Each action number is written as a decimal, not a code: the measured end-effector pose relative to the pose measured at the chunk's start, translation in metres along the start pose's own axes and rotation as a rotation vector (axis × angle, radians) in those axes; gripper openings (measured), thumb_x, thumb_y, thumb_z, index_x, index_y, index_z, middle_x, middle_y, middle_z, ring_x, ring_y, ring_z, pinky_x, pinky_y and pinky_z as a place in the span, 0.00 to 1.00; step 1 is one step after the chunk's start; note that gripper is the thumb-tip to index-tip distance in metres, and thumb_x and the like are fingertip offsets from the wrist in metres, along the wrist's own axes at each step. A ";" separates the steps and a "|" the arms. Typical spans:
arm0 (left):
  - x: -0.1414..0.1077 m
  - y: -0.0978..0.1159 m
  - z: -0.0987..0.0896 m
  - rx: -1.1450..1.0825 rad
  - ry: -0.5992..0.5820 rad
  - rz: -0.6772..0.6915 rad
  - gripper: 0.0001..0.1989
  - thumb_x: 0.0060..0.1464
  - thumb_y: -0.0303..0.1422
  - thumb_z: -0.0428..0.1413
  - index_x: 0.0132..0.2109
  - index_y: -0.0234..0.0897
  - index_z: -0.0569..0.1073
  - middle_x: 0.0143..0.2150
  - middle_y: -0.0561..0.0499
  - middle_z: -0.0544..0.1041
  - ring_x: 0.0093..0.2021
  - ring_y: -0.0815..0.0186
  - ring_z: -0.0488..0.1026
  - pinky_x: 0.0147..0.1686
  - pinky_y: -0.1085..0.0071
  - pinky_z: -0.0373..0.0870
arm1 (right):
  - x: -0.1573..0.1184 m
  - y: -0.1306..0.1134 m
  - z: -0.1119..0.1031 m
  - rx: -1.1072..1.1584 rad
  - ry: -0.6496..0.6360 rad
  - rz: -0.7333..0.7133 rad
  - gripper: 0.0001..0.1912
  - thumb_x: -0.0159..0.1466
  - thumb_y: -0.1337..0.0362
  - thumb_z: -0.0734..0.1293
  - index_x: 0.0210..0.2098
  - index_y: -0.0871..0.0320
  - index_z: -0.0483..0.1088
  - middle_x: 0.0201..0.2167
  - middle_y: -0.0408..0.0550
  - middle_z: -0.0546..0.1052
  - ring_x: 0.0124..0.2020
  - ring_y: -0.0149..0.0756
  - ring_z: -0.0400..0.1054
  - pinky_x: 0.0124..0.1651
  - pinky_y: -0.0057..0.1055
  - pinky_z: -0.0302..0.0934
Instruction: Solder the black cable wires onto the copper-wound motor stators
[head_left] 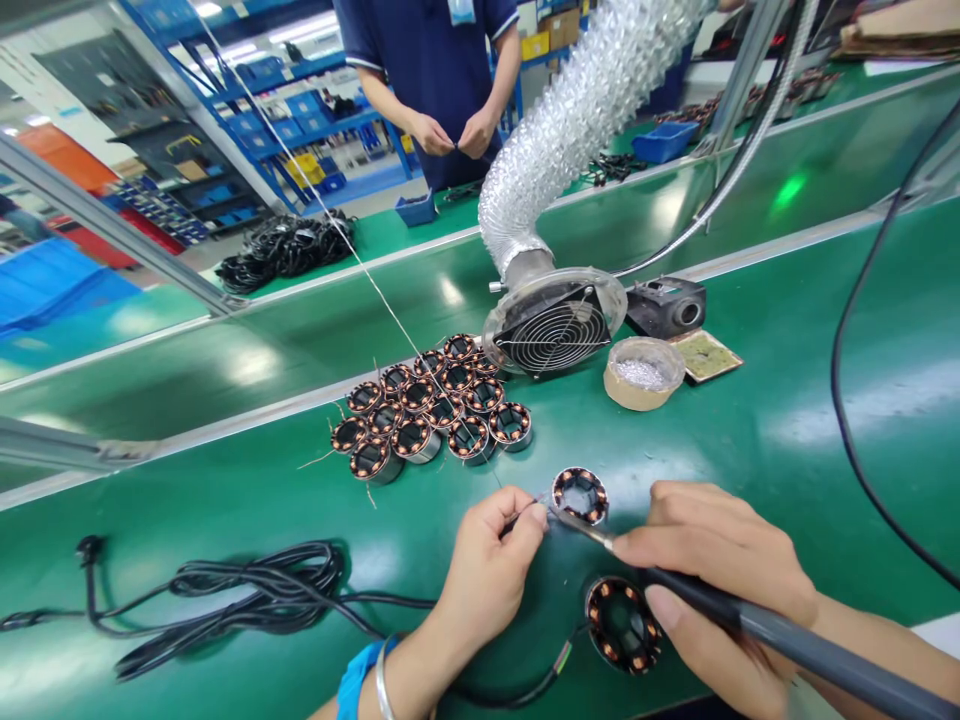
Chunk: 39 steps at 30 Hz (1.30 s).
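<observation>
My left hand [491, 560] pinches a thin wire at the left edge of a small copper-wound ring [580, 496]. In my right hand [720, 570] is a dark-handled soldering iron [780, 630], its metal tip touching near that same edge, where a little smoke seems to show. A second copper-wound ring [623, 625] lies below, beside my right fingers. A black cable [525, 697] with coloured wires at its end runs up to this lower ring, passing under my left wrist.
Several wound rings [416, 438] stand grouped at centre left. Behind are a fume fan [555, 335], a round tub [643, 372], a sponge [706, 355] and an iron holder [667, 306]. A coiled cable [247, 590] lies left. Across the bench a person [435, 90] works.
</observation>
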<state>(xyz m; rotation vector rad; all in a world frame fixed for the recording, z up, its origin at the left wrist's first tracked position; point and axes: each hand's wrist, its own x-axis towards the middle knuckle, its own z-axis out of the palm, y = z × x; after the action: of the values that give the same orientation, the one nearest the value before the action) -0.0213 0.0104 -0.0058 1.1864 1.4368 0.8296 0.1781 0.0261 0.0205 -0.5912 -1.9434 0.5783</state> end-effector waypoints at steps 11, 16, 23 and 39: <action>0.001 -0.001 0.000 0.007 0.003 0.005 0.17 0.55 0.43 0.54 0.25 0.36 0.66 0.20 0.57 0.59 0.23 0.70 0.54 0.24 0.75 0.51 | 0.003 -0.001 -0.004 0.005 0.068 0.029 0.15 0.56 0.72 0.60 0.41 0.57 0.71 0.19 0.43 0.67 0.18 0.33 0.59 0.22 0.32 0.52; 0.000 -0.003 -0.001 0.009 -0.003 0.006 0.16 0.56 0.42 0.53 0.25 0.36 0.65 0.21 0.57 0.58 0.23 0.70 0.53 0.24 0.75 0.51 | 0.000 0.004 -0.008 -0.042 0.116 0.035 0.16 0.56 0.73 0.61 0.42 0.58 0.72 0.24 0.46 0.71 0.21 0.33 0.61 0.23 0.33 0.56; 0.001 -0.003 0.000 0.002 -0.014 -0.005 0.16 0.57 0.41 0.52 0.25 0.37 0.63 0.21 0.58 0.56 0.23 0.71 0.52 0.23 0.75 0.50 | -0.018 0.043 -0.035 -0.546 0.296 -0.025 0.19 0.60 0.72 0.66 0.50 0.53 0.71 0.36 0.50 0.74 0.33 0.40 0.67 0.33 0.37 0.64; 0.001 -0.003 -0.003 -0.037 -0.015 0.005 0.16 0.57 0.42 0.52 0.27 0.35 0.68 0.21 0.57 0.59 0.24 0.70 0.54 0.25 0.75 0.51 | 0.008 0.043 -0.005 -0.182 -0.022 -0.105 0.12 0.63 0.75 0.63 0.44 0.58 0.68 0.28 0.43 0.75 0.25 0.30 0.67 0.29 0.27 0.64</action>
<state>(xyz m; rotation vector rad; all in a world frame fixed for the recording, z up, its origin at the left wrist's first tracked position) -0.0246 0.0109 -0.0084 1.1664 1.4004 0.8460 0.1864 0.0651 0.0012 -0.5937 -2.0478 0.3454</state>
